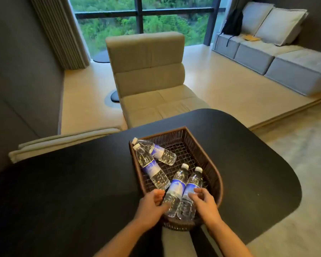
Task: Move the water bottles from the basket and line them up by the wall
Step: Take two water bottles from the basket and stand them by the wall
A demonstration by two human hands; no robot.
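Note:
A dark brown woven basket (209,164) sits on the black table (72,182) in front of me. Several clear water bottles with blue labels and white caps lie in it. Two lean at the far left (157,151) (150,167). Two more lie side by side at the near end. My left hand (152,204) curls around the left one (175,190) of the near pair. My right hand (204,203) has its fingers on the right one (190,193). Both near bottles still rest in the basket.
The dark grey wall (22,89) runs along the left side of the table. A beige floor chair (152,80) stands beyond the table's far edge. A grey sofa with cushions (285,58) sits at the back right, under the window.

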